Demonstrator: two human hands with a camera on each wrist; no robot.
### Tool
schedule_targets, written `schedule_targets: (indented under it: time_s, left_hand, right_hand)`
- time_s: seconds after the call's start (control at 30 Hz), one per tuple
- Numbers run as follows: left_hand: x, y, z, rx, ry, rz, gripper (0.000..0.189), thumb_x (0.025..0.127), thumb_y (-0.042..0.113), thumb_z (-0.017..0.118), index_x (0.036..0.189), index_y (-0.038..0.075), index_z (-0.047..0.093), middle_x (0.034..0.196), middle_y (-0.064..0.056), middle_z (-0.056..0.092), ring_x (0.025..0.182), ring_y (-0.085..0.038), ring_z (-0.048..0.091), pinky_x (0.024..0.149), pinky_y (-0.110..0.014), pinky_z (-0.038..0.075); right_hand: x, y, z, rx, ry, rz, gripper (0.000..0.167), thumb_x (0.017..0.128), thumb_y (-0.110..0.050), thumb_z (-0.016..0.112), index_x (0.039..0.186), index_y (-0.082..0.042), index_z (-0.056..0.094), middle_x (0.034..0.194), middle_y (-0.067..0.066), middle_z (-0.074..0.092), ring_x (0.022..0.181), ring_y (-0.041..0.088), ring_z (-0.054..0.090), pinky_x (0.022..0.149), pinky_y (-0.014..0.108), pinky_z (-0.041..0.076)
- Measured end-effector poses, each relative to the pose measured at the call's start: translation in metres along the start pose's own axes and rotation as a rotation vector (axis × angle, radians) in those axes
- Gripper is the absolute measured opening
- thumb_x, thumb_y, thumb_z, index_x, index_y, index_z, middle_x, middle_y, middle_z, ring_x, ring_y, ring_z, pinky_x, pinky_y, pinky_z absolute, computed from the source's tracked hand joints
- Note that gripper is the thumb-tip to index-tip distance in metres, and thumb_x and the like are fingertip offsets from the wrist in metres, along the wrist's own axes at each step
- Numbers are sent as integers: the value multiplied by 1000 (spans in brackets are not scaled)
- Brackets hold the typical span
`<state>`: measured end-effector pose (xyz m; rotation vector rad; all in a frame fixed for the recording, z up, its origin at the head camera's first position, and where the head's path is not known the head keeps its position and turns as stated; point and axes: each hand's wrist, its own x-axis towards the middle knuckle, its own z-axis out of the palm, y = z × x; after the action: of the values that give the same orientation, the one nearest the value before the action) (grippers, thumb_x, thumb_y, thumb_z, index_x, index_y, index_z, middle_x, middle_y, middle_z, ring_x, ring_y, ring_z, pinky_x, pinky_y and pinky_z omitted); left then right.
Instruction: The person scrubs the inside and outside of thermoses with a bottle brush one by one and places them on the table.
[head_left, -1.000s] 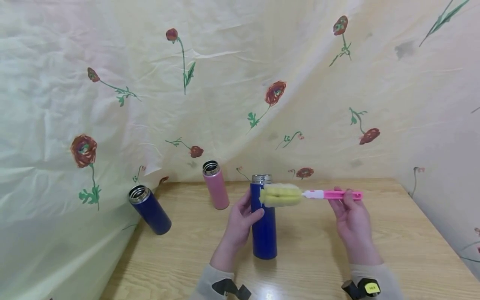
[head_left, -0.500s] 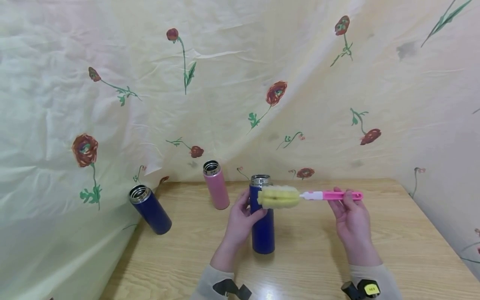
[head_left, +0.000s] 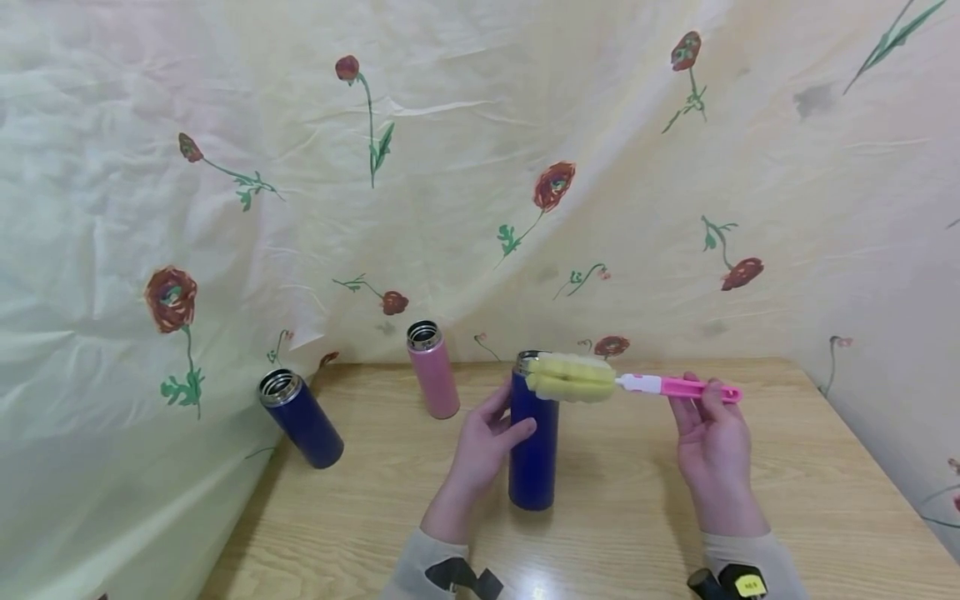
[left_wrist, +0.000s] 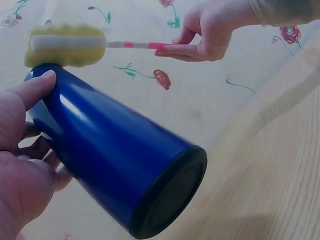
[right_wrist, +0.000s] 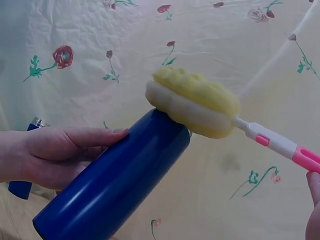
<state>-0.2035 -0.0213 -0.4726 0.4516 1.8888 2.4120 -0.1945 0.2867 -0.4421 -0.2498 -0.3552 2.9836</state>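
A tall blue bottle (head_left: 534,458) with a steel neck is held off the table by my left hand (head_left: 480,437), its fingers round the upper body and the thumb across the front. My right hand (head_left: 716,446) pinches the pink end of a bottle brush (head_left: 693,388). The brush's yellow and white sponge head (head_left: 573,377) lies across the bottle near its neck. In the left wrist view the dark base of the blue bottle (left_wrist: 112,145) shows. The sponge head (right_wrist: 192,102) covers the bottle's mouth in the right wrist view.
An open pink bottle (head_left: 433,375) stands at the back of the wooden table (head_left: 630,533). Farther left is an open dark blue bottle (head_left: 306,425). A flowered cloth (head_left: 465,167) hangs behind the table and along its sides.
The sponge head has slid up and slightly right, from the blue bottle's upper body to its neck. My left hand has raised the bottle slightly since the earliest frame.
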Motion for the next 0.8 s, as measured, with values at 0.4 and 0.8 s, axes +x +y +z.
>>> schedule_targets:
  time_s: [0.4, 0.8]
  left_hand:
    - [-2, 4, 0, 51, 23, 8, 69, 98, 5, 76, 160, 6, 47, 152, -17, 60, 128, -27, 63, 106, -35, 55]
    - [0, 2, -4, 15, 14, 26, 66, 103, 7, 70, 162, 4, 41, 161, -15, 51, 147, -29, 50, 116, -41, 48]
  right_hand:
    - [0, -2, 4, 9, 76, -53, 8, 109, -12, 59, 115, -8, 56, 107, 16, 71, 97, 29, 78, 98, 37, 59]
    - [3, -1, 2, -123, 96, -57, 10, 106, -9, 67, 114, -3, 63, 103, 15, 75, 93, 27, 79, 95, 35, 60]
